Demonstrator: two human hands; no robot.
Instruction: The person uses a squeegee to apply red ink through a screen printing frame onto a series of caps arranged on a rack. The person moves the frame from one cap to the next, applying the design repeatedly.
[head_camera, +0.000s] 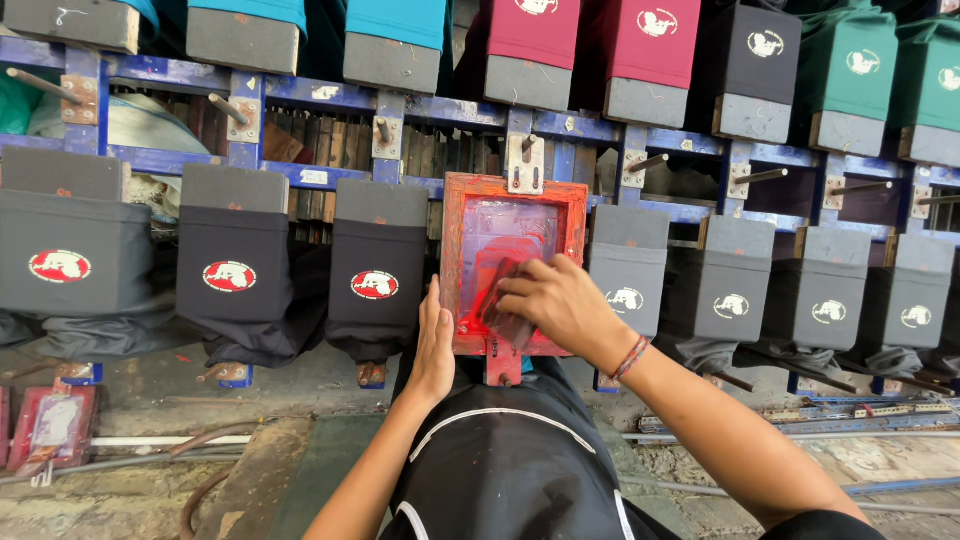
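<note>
Right hand (555, 300) at frame centre is clamped on a squeegee (505, 300), pressing it into the red-framed printing screen (512, 265). Left hand (434, 345) lies flat, fingers together, against the screen's left edge. Black garments with red oval prints (229, 276) hang to the left; grey ones (731, 290) to the right.

**Blue rack, two rows of garment boards**

I see a blue metal rack (300, 92) running across my view, carrying grey boards (232, 188) in an upper and a lower row. Dark shirts (232, 270) with red-and-white oval prints sit pulled over the lower left boards; grey ones (722, 290) with white prints cover those on the right. Teal, maroon and green shirts hang on the upper row. A red-stained wooden screen frame (512, 262) lies on the middle board. Below is the rough concrete floor (160, 400).
</note>
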